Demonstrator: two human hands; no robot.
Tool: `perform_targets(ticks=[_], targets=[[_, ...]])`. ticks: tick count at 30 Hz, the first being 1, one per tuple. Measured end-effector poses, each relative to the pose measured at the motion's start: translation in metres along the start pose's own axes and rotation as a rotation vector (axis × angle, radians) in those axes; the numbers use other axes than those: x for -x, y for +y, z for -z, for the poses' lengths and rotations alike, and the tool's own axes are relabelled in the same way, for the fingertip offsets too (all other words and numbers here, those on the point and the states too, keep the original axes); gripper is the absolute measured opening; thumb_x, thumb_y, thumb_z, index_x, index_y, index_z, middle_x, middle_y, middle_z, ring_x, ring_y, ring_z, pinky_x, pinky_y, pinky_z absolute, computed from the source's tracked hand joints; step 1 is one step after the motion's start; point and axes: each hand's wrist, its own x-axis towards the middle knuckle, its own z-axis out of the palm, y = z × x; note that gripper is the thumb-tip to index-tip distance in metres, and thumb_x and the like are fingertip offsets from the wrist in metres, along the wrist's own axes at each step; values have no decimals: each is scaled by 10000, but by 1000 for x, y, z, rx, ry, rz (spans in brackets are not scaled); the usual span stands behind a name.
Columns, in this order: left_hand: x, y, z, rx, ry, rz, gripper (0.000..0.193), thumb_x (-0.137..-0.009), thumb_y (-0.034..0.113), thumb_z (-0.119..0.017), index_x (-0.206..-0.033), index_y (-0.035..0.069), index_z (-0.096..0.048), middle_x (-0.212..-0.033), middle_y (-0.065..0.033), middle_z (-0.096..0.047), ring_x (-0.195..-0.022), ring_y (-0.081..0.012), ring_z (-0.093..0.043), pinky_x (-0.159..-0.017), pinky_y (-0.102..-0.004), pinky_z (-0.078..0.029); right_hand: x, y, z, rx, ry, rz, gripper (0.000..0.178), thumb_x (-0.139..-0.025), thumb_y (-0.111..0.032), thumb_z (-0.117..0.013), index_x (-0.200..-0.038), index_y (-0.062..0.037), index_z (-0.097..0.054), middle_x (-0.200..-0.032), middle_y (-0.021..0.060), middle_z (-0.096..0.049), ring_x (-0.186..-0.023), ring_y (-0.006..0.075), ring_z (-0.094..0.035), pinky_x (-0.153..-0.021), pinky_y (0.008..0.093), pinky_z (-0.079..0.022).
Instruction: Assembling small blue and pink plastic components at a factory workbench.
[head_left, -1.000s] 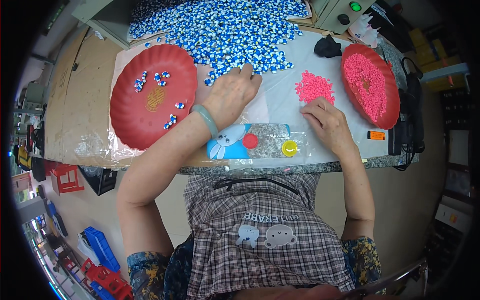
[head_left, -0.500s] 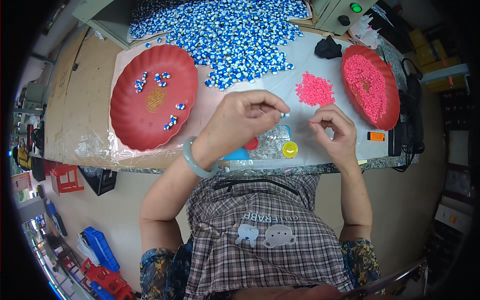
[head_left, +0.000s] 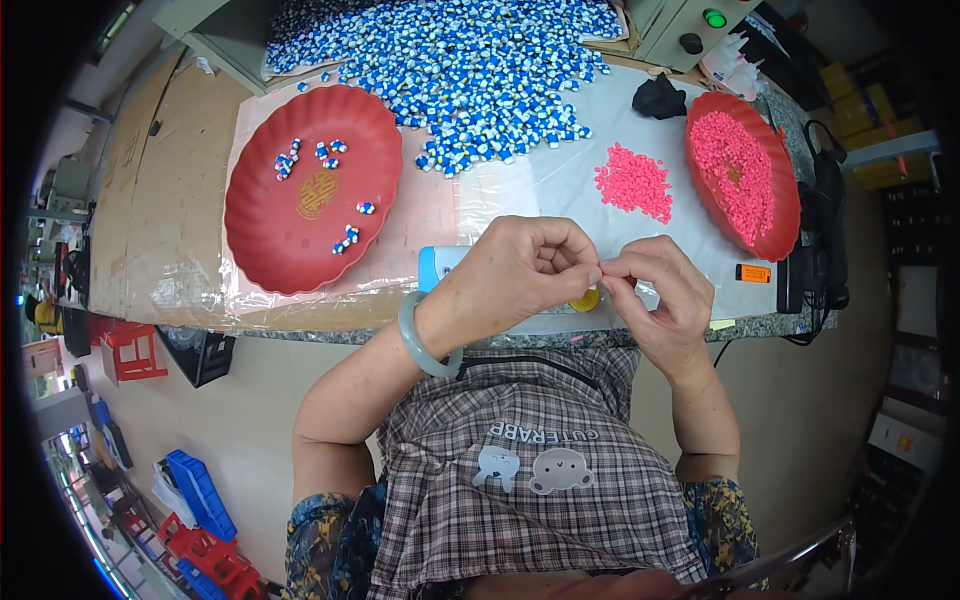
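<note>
My left hand (head_left: 515,268), with a pale bangle at its wrist, and my right hand (head_left: 668,292) meet fingertip to fingertip above the near part of the table. The left thumb and finger pinch a small blue-and-white piece, mostly hidden now. My right fingers are closed on a tiny pink piece, of which barely a speck shows. Beyond the hands lies a loose pile of pink pieces (head_left: 635,183). A heap of blue-and-white pieces (head_left: 460,75) spreads at the back. In the left red scalloped dish (head_left: 268,225) are several blue-and-white pieces with pink on them.
Another red scalloped dish (head_left: 788,195), filled with pink pieces, sits at the right. Partly behind my hands are a yellow round container (head_left: 585,300) and a blue-edged item (head_left: 428,268). A black cloth (head_left: 658,97) and a grey machine housing with a green button (head_left: 714,18) stand farther back.
Both hands have come together, the left moving right and down, the right moving slightly left. The blue-and-white piece, visible before in the left fingers, is now mostly covered.
</note>
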Motion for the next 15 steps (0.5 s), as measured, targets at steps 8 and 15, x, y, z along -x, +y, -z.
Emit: perform_targets(ticks=[8,15], targets=[[0,11,3,140,-43,119,117,-929,111,-705,-995,19,-676,-863,12,-659,-728,-19,-569,-627,-173,-444,0,-2,2,-53,-3,-21,223,-738,104,-768,-921,14,-677,-828,113,-701,-738,191,-681,-628,274,-534],[1,9,2,133,-55,102,112,-937,125,-702,-989,27,-684,-853,17,-659,-720,-24,-573,-631,-176,-452,-1,-3,0,84,5,118,230,-728,106,-762,-905,12,-650,-816,105,-698,-713,197,-682,-613,286,-533]])
